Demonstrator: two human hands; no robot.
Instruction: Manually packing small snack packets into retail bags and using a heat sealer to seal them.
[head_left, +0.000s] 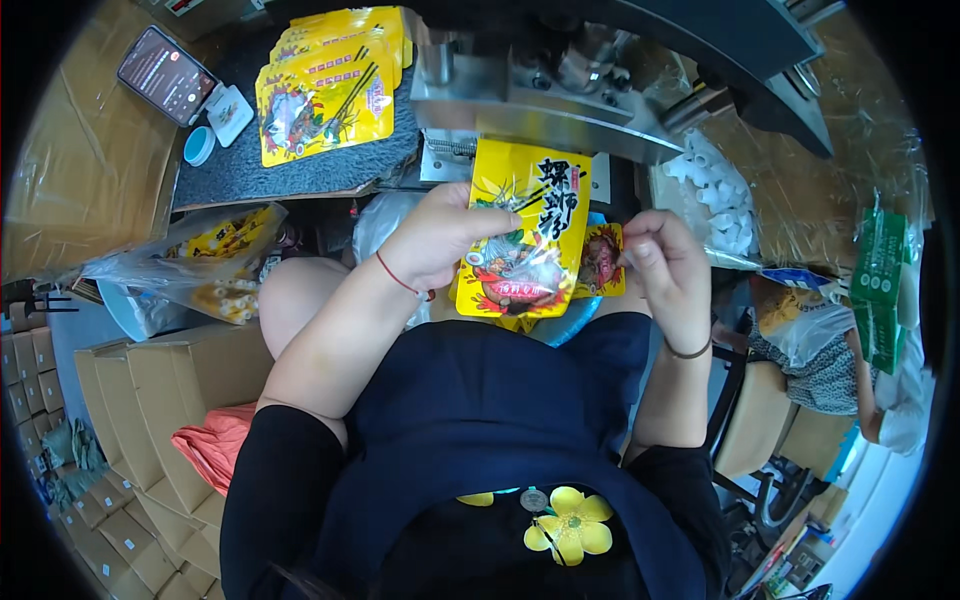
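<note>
The left hand (440,235) grips a big yellow food pouch (522,232) with closed fingers, up in front of the metal machine (540,95). The right hand (665,265) pinches a small packet (603,262) just beside it. More yellow pouches (325,95) lie on the bench (300,170)

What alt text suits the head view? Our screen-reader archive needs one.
A person's left hand holds a yellow food pouch under a metal sealing machine, while the right hand pinches a small packet; more yellow pouches lie stacked behind.
</note>
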